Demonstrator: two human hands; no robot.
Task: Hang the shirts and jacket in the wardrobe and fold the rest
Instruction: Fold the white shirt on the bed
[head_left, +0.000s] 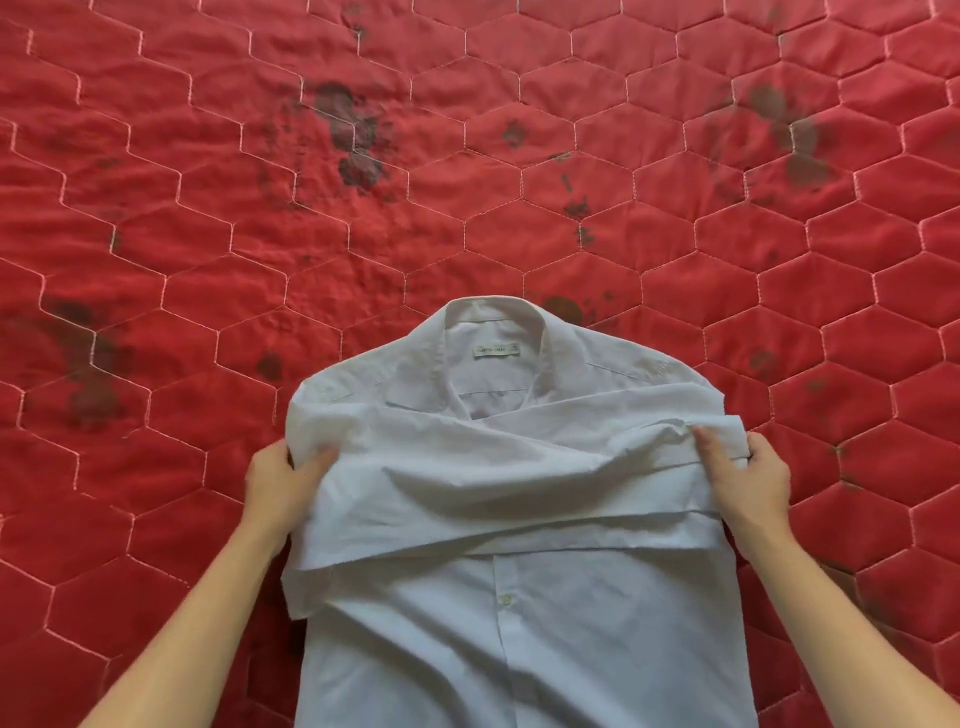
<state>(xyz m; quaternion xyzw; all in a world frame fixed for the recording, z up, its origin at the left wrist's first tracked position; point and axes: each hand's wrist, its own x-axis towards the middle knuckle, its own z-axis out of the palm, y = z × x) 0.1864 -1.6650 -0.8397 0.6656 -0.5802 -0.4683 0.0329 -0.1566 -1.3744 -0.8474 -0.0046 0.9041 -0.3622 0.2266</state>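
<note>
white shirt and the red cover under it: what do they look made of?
White shirt: thin woven cloth, probably cotton or a blend, matte; it creases sharply and bunches where the left hand and right hand grip it. Red cover: padded quilted fabric, slight sheen; hexagon stitch lines, puckered surface, dark stains.

Reaches in from the lower left corner with a bare forearm, ending in the left hand (275, 483) left of centre: thumb laid over the edge of the shirt (519, 623), fingers curled beneath it. Mirrors this from the lower right corner with the right hand (743, 478), thumb on top of the folded cloth, fingers wrapped round its edge. Holds both wrists straight, hands level, well apart.
</note>
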